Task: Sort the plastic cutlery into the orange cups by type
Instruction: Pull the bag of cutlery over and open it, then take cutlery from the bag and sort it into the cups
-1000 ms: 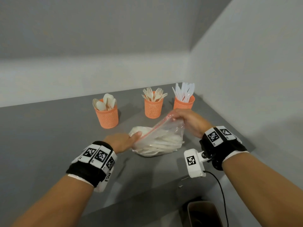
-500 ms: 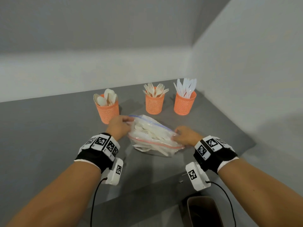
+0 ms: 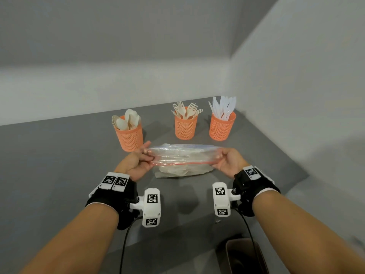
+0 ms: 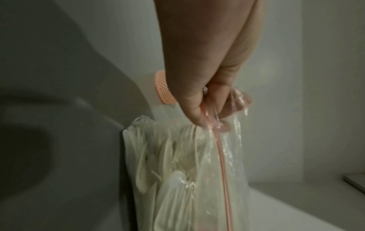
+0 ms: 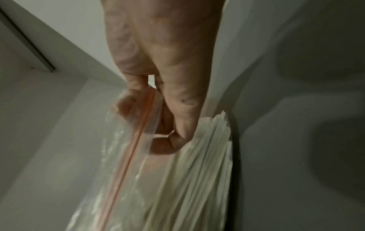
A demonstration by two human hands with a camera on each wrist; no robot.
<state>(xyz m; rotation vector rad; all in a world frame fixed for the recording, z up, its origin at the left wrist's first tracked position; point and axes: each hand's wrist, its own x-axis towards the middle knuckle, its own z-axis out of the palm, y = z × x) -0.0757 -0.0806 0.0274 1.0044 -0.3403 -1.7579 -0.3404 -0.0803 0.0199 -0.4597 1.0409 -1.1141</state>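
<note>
Bag (image 3: 181, 161): clear zip bag of white cutlery, resting on grey counter (image 3: 59, 165), just before cups.
Left hand (image 3: 136, 163): pinching bag's left end.
Right hand (image 3: 227, 162): pinching right end.
Cups: spoons (image 3: 129, 136), forks (image 3: 185, 126), knives (image 3: 222, 126).

Both forearms reach forward, palms turned inward; the left hand (image 3: 136, 165) and right hand (image 3: 229, 162) are level, fingers and thumbs curled, each pinching an end of a zip bag (image 3: 181, 157)
</note>
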